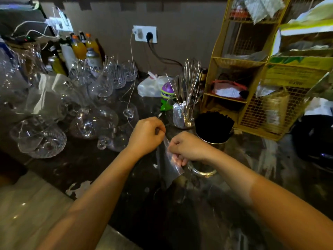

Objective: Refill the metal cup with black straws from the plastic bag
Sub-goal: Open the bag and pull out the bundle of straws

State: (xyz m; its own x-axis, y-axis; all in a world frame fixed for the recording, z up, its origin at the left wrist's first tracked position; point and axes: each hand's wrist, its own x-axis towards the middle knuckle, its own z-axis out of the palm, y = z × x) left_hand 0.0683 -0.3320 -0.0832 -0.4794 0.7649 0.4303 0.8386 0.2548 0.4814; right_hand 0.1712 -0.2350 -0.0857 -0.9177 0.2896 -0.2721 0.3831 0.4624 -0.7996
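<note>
Straws (213, 121), black and tightly packed, fill the cup (214, 139) that stands on the dark table (111, 168) just past my right hand (187, 147). Both my hands are closed on the clear bag (168, 168): my left hand (146, 136) pinches its upper edge, while my right hand grips it lower down, fingers curled into the plastic. The bag hangs slack between and below them, above the table, and looks empty as far as I can tell. A metal ring (201, 171) lies on the table under my right wrist. Behind the cup stands a yellow wire rack (252, 73). Left of the cup, a holder (180, 114) carries a whisk (191, 74) and other utensils. Glassware (93, 121) crowds the table's left side, with bottles (79, 47) behind it.
</note>
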